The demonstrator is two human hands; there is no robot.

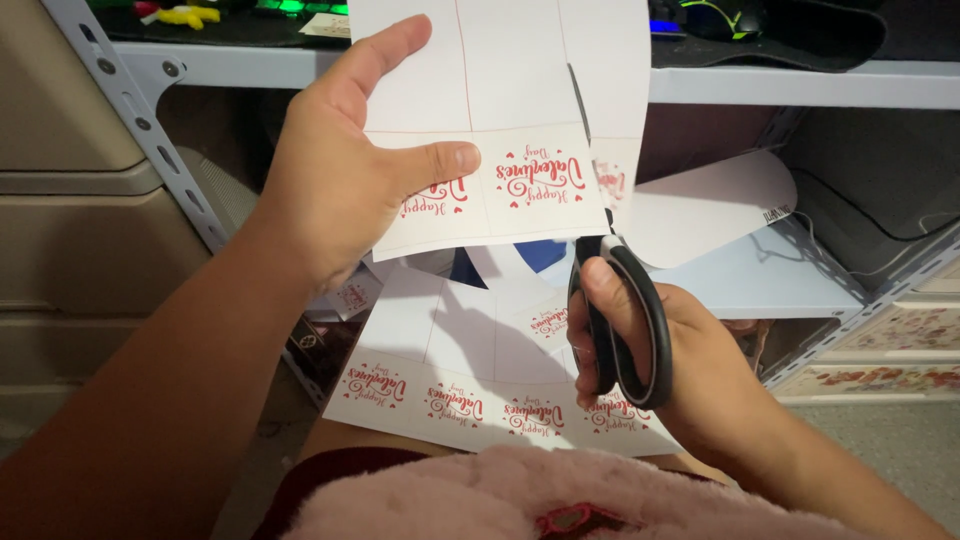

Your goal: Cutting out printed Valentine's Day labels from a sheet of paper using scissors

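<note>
Both forearms are showing bare, with no sleeves, rings or watch on the left hand (340, 180) or the right hand (690, 350). At 6 o'clock, fluffy pink clothing (560, 500) is showing.

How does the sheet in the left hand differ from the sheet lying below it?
The held sheet is raised in the left hand with scissors cutting up into it; the lower sheet lies flat, untouched. The held sheet is partly split by the cut; the lower sheet shows no cut. Both are white with red script panels and thin ruled lines.

We seem to be in a home storage corner: grey slotted-metal shelving rack (150, 130), beige plastic drawer units (60, 200).
</note>
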